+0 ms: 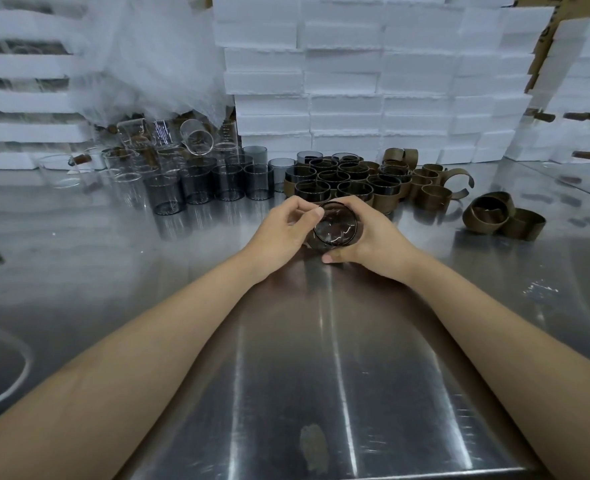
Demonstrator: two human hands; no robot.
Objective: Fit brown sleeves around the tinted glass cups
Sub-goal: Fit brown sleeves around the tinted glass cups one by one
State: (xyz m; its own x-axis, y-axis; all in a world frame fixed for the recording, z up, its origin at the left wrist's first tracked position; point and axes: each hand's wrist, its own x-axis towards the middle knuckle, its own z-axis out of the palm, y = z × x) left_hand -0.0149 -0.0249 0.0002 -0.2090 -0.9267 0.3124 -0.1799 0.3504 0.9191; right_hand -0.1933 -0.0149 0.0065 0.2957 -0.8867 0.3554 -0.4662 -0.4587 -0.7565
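Both hands hold one tinted glass cup (335, 227) above the middle of the steel table, its mouth tipped toward me. My left hand (288, 226) pinches the rim from the left. My right hand (373, 239) wraps the cup's right side and bottom. Whether a brown sleeve is on this cup I cannot tell. Behind the hands stands a cluster of tinted cups wearing brown sleeves (347, 183). To the left stand several bare tinted cups (214, 183). Loose brown sleeves (494, 216) lie at the right.
Clear glass cups and beakers (169, 147) crowd the back left under a sheet of white foam wrap (148, 64). Stacks of white foam boxes (373, 81) wall off the back. The steel table (321, 341) stretches toward me.
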